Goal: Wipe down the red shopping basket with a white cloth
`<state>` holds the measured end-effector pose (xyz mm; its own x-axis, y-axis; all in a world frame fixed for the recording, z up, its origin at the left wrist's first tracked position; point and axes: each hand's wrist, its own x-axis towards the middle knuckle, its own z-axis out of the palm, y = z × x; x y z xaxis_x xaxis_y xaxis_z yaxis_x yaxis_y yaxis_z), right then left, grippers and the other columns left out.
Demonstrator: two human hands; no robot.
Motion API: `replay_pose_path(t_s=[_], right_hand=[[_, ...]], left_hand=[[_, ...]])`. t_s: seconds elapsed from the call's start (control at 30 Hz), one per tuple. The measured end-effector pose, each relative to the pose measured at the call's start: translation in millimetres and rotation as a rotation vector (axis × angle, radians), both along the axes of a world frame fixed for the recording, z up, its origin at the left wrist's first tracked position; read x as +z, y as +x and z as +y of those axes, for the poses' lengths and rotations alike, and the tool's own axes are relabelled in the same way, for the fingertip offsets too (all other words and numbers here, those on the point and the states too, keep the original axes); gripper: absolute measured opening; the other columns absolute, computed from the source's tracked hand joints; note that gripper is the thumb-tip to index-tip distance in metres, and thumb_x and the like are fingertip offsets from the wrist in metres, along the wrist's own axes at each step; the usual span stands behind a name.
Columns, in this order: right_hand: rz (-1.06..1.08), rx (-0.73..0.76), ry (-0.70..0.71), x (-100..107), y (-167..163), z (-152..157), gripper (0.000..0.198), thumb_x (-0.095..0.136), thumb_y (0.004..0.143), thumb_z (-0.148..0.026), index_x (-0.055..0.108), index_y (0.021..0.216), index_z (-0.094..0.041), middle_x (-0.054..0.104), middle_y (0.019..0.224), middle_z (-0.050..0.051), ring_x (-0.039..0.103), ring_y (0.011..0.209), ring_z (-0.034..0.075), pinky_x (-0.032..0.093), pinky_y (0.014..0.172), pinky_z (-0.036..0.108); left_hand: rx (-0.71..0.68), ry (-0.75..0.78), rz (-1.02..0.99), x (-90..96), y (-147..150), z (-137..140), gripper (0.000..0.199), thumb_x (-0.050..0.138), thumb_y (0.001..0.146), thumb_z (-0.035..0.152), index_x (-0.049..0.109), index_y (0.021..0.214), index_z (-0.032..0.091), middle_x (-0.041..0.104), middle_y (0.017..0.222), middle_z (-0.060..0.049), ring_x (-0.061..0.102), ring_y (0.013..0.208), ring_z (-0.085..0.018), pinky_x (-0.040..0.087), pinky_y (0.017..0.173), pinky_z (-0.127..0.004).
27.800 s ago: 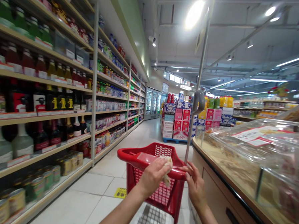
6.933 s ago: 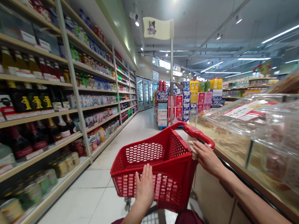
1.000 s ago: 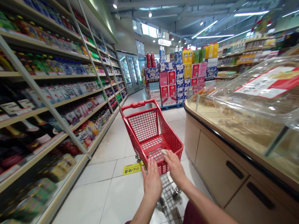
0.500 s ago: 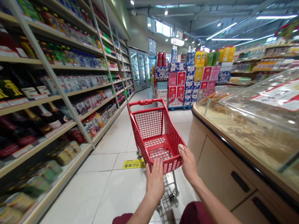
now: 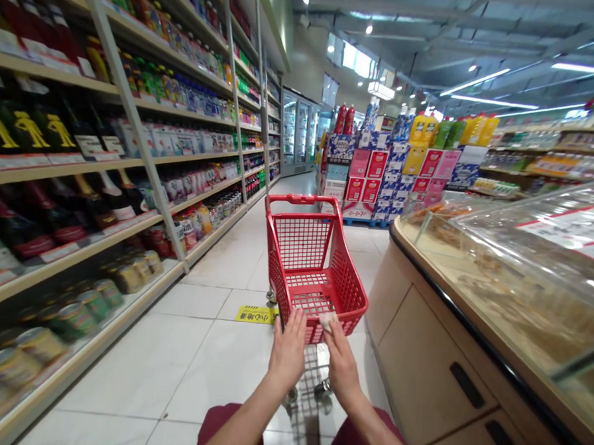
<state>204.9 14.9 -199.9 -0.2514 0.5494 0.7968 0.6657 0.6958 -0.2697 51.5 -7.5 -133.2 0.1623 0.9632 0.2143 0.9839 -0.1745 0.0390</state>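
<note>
A red plastic shopping cart [image 5: 346,278] stands before me, its basket bare inside and its near rim toward me. My left hand [image 5: 288,348] is on the left part of that rim, fingers laid over the edge and thumb hidden. Close beside it, my right hand [image 5: 342,361] is closed on a small whitish cloth [image 5: 328,320], pressed against the rim's middle. Part of the cloth is hidden under the fingers. The cart's handle [image 5: 303,199] is at the far end.
Shelves [image 5: 131,161] of bottles and cans line the left. A glass-topped wooden counter [image 5: 420,348] with clear plastic lids runs along the right. Stacked drink cartons [image 5: 374,173] stand ahead, with glass-door fridges [image 5: 299,129] behind. A yellow floor sign [image 5: 255,314] lies by the cart.
My right hand has moved with the cloth from the rim's right corner leftward to its middle, nearer my left hand. My left hand stays on the rim. The view has turned left.
</note>
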Motion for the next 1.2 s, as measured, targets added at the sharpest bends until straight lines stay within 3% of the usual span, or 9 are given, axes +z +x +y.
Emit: replay_pose_path(t_s=[0.13, 0.3, 0.43, 0.53, 0.7, 0.87, 1.07, 1.2], right_hand=[[-0.084, 0.107, -0.007, -5.5, 1.6, -10.0, 0.052, 0.037, 0.084, -0.008, 0.030, 0.131, -0.028, 0.045, 0.128, 0.004, 0.038, 0.120, 0.015, 0.043, 0.093, 0.036], [-0.033, 0.040, 0.004, 2.0, -10.2, -8.5, 0.053, 0.035, 0.082, -0.004, 0.032, 0.131, -0.024, 0.042, 0.131, 0.008, 0.031, 0.124, 0.020, 0.037, 0.097, 0.045], [-0.058, 0.080, 0.020, -12.5, -12.4, -8.9, 0.055, 0.034, 0.081, -0.001, 0.034, 0.130, -0.024, 0.053, 0.120, 0.007, 0.039, 0.119, 0.017, 0.044, 0.092, 0.040], [-0.047, 0.054, -0.028, -14.5, -1.7, -10.9, 0.056, 0.032, 0.080, 0.000, 0.033, 0.130, -0.024, 0.052, 0.122, 0.007, 0.038, 0.120, 0.017, 0.046, 0.090, 0.039], [0.060, -0.050, -0.002, 0.7, 19.6, 1.8, 0.056, 0.033, 0.081, -0.003, 0.029, 0.132, -0.027, 0.037, 0.134, 0.006, 0.029, 0.125, 0.020, 0.035, 0.099, 0.047], [-0.083, -0.036, -0.082, -19.7, 33.2, 3.0, 0.053, 0.035, 0.081, -0.005, 0.036, 0.129, -0.027, 0.051, 0.123, 0.005, 0.040, 0.119, 0.017, 0.044, 0.091, 0.040], [0.044, -0.129, -0.020, -4.5, 49.4, 13.1, 0.054, 0.032, 0.080, -0.003, 0.035, 0.129, -0.025, 0.041, 0.132, 0.006, 0.031, 0.125, 0.019, 0.035, 0.099, 0.045], [-0.068, -0.112, -0.085, -21.2, 55.3, 13.6, 0.055, 0.031, 0.076, 0.000, 0.046, 0.122, -0.025, 0.054, 0.120, 0.005, 0.042, 0.118, 0.017, 0.043, 0.092, 0.039]], left_hand=[[0.024, -0.031, -0.007, 3.3, 0.1, 0.4, 0.064, 0.032, 0.071, 0.010, 0.022, 0.133, 0.012, 0.020, 0.142, -0.006, 0.014, 0.131, -0.020, 0.015, 0.105, -0.049], [0.039, -0.029, -0.033, 1.1, -2.5, -1.0, 0.066, 0.030, 0.068, 0.004, 0.023, 0.133, 0.013, 0.019, 0.143, -0.005, 0.013, 0.131, -0.018, 0.015, 0.105, -0.048], [0.035, -0.034, 0.001, 3.9, -8.3, -2.4, 0.067, 0.027, 0.067, 0.001, 0.024, 0.133, 0.014, 0.021, 0.142, -0.005, 0.015, 0.131, -0.017, 0.016, 0.105, -0.049], [0.023, -0.061, 0.051, 9.2, -8.0, -2.3, 0.068, 0.029, 0.066, 0.001, 0.025, 0.132, 0.014, 0.022, 0.141, -0.006, 0.016, 0.131, -0.018, 0.015, 0.105, -0.050], [0.036, -0.038, 0.075, 12.9, 9.7, 0.6, 0.067, 0.031, 0.067, 0.004, 0.023, 0.133, 0.013, 0.021, 0.142, -0.008, 0.014, 0.131, -0.021, 0.013, 0.105, -0.051], [-0.036, -0.083, 0.060, 10.6, 22.2, 1.8, 0.069, 0.033, 0.066, 0.006, 0.022, 0.133, 0.012, 0.020, 0.142, -0.008, 0.014, 0.131, -0.019, 0.012, 0.105, -0.050], [-0.034, -0.075, 0.056, 12.7, 23.4, 2.5, 0.066, 0.031, 0.067, 0.006, 0.023, 0.133, 0.011, 0.022, 0.142, -0.008, 0.014, 0.131, -0.019, 0.011, 0.106, -0.049], [-0.060, -0.106, 0.058, 13.6, 24.6, 2.0, 0.067, 0.033, 0.066, 0.009, 0.023, 0.133, 0.010, 0.020, 0.142, -0.008, 0.013, 0.131, -0.019, 0.010, 0.106, -0.050]])
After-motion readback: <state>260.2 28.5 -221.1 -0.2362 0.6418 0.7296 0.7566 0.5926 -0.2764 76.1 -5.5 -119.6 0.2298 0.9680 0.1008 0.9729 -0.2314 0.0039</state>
